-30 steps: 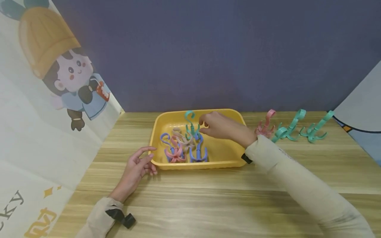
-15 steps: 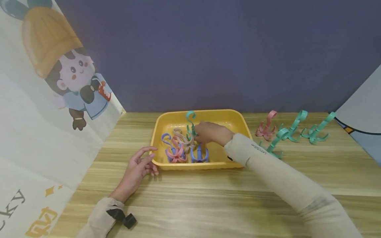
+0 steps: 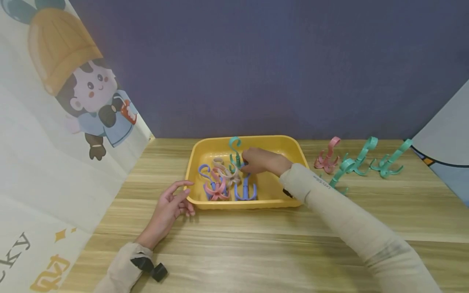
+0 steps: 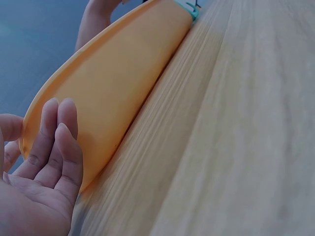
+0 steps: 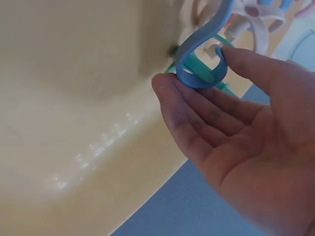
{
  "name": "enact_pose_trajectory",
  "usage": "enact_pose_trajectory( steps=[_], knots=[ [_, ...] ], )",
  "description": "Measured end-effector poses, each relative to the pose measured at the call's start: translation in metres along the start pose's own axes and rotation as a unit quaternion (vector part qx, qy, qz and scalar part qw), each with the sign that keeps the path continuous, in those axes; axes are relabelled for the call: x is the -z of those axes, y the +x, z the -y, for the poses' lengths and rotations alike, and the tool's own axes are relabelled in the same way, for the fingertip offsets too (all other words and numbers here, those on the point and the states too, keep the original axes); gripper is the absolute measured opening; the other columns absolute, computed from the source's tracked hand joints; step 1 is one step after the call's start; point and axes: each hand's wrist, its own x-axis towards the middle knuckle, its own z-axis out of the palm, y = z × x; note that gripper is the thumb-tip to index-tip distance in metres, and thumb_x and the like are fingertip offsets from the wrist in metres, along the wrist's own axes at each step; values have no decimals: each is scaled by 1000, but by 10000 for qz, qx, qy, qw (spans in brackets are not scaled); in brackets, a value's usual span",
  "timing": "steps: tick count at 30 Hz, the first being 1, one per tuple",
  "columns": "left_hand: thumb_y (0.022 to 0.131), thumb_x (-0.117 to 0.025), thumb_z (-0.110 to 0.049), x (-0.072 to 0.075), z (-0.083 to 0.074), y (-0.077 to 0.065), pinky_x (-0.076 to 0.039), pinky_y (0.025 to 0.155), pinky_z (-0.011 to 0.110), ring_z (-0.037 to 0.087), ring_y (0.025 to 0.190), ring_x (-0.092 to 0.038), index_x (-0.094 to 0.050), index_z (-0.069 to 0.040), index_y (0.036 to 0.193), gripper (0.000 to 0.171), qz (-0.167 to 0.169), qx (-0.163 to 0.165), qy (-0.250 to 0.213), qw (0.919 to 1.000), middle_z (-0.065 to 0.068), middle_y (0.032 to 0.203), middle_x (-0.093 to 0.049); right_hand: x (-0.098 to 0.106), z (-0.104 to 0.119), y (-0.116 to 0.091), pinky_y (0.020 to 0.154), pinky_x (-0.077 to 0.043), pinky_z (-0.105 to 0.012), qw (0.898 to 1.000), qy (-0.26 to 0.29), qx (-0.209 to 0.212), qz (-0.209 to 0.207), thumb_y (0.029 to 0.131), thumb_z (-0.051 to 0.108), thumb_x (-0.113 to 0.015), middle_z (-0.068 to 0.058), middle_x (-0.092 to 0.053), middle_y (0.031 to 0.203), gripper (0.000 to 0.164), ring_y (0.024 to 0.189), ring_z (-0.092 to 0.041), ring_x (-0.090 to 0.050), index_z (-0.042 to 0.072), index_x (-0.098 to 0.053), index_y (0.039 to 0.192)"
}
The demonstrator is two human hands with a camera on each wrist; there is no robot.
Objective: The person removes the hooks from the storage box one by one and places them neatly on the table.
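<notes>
In the head view my right hand [image 3: 261,160] reaches into the yellow basket [image 3: 278,201]. The right wrist view shows its thumb and fingers around the curled top of a blue rotating hanger hook [image 5: 197,81]; lower, the hook's prongs [image 3: 245,193] rest in the basket. Just behind it stands a green hook [image 3: 235,148]. To its left lie a beige hook [image 3: 228,173], a pink hook [image 3: 217,189] and another blue hook [image 3: 204,171]. My left hand [image 3: 166,209] touches the basket's left front corner with relaxed fingers, several of them outside the wall [image 4: 113,83].
On the table [image 3: 238,248], right of the basket, stand a pink hook [image 3: 327,156] and three green hooks: one at the front [image 3: 340,173], one behind [image 3: 362,156] and one farther right [image 3: 390,160]. A dark blue panel [image 3: 271,69] rises behind.
My right hand has moved left and down onto the blue hook's curl, now covering it. Its sleeve has swung left, uncovering more of the front green hook. My left hand stays put.
</notes>
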Motion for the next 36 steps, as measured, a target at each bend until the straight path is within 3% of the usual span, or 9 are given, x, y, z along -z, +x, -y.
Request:
enact_pose_trajectory(
  steps=[10,16,22,25,30,33,36],
  knots=[
    [103,-56,-21,0,0,0,-54,52,26,18,58,-65,-52,-4,133,34,39,-28,9,10000,8,64,-65,14,0,-11,52,-27,-26,9973,91,234,-690,94,25,-69,3,-36,60,33,51,-9,-27,9,-51,73],
    [103,-56,-21,-1,1,0,-55,52,26,18,58,-65,-53,-6,131,32,46,-43,-8,10000,8,64,-65,22,7,-31,62,-46,-29,9942,-144,302,-1027,92,26,-72,-3,-65,83,23,66,-14,-54,3,-70,94],
    [103,-57,-21,0,1,0,-55,52,27,18,57,-65,-56,-10,129,27,62,-74,-41,9999,8,64,-65,25,14,-56,61,-44,-29,9888,-272,568,-1354,91,21,-74,-3,-65,85,21,68,-14,-52,3,-69,99],
    [103,-56,-21,1,1,0,-55,52,27,18,57,-65,-56,-11,129,28,73,-93,-25,9999,8,64,-65,24,17,-68,66,-51,-30,9860,-417,557,-1518,90,18,-75,-8,-69,98,31,75,-15,-59,-1,-67,113],
    [103,-56,-22,1,1,0,-55,53,28,18,58,-65,-55,-9,130,30,100,-100,-8,9999,8,64,-65,15,17,-88,78,-58,-37,9806,-506,407,-1852,87,15,-79,-18,-65,121,62,98,-26,-67,-4,-49,139],
    [103,-57,-23,1,2,0,-55,53,27,18,58,-65,-54,-8,131,31,107,-86,-11,9999,8,64,-65,7,14,-100,81,-58,-40,9748,-412,409,-2154,86,13,-80,-18,-64,122,68,105,-29,-65,-2,-45,142],
    [103,-57,-23,1,2,-1,-54,52,27,18,58,-65,-55,-9,130,31,106,-68,-32,9999,8,64,-65,-1,9,-109,83,-57,-41,9644,-258,567,-2572,85,11,-80,-17,-63,120,63,106,-29,-64,-2,-48,138]
  ],
)
